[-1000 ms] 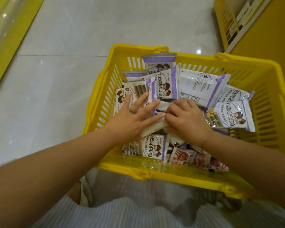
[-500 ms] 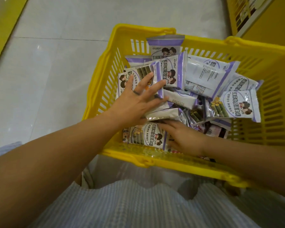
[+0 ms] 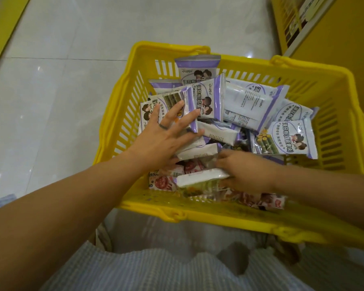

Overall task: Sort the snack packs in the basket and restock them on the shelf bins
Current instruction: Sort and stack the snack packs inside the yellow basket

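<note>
My left hand [image 3: 166,135] lies flat on the purple packs [image 3: 206,101] at the left of the basket [image 3: 156,208], fingers spread and gripping nothing. Red packs [image 3: 162,182] lie under my wrist by the near wall. Just right of them, my right hand [image 3: 248,171] is curled round a green pack [image 3: 202,179], low in the basket. A shelf [image 3: 290,24] stands at far right.

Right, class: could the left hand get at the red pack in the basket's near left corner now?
Probably yes. The red pack lies uncovered close to the left hand, which rests open-fingered on purple packs and holds nothing. The right hand grips a white pack beside it, not over it.
</note>
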Motion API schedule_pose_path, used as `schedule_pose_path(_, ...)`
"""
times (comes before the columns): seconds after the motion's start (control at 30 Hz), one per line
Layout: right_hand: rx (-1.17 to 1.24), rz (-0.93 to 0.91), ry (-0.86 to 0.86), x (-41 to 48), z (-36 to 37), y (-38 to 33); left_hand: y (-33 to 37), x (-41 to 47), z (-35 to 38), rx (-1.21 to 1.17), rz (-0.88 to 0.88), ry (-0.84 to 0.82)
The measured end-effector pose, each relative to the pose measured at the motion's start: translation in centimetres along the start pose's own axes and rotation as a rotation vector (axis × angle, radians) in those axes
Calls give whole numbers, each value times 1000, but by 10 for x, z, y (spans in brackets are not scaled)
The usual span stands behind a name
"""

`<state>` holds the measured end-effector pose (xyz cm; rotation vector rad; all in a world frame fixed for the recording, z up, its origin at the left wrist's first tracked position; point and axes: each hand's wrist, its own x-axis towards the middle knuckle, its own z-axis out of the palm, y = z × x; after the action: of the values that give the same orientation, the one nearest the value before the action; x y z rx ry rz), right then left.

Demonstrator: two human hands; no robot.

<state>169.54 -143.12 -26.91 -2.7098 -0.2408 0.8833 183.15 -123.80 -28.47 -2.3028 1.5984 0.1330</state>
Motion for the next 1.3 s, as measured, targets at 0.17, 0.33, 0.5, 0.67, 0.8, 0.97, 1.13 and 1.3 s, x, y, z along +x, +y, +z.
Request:
schedule_pose_path(0.17,65,120,-102,-46,-87,44,-1,1,-1,-22,-7,-28)
schedule_pose_path(0.33,155,354,97,-93,-142,94,-1,2,-1,-6,-21,-56)
schedule_pose_path(0.5,109,678,437,-102,-110,121,-2,1,0,15,-23,-48)
schedule_pose_path(0.67,-365,346,758,-73,-64,84,-3,2,1,17,-27,-50)
schedule_pose_path(0.8,-358,315,481,-57,-36,82,-3,2,5,15,-14,-40)
schedule_pose_path(0.97,-432,211,576,-65,-48,92,-3,4,9,34,-15,-13)
schedule_pose_path(1.13,-646,-150,321,-63,-33,81,-2,3,10,31,-11,0)
schedule_pose_path(1.3,-454,178,513,-63,-54,101,-3,2,10,25,-2,19)
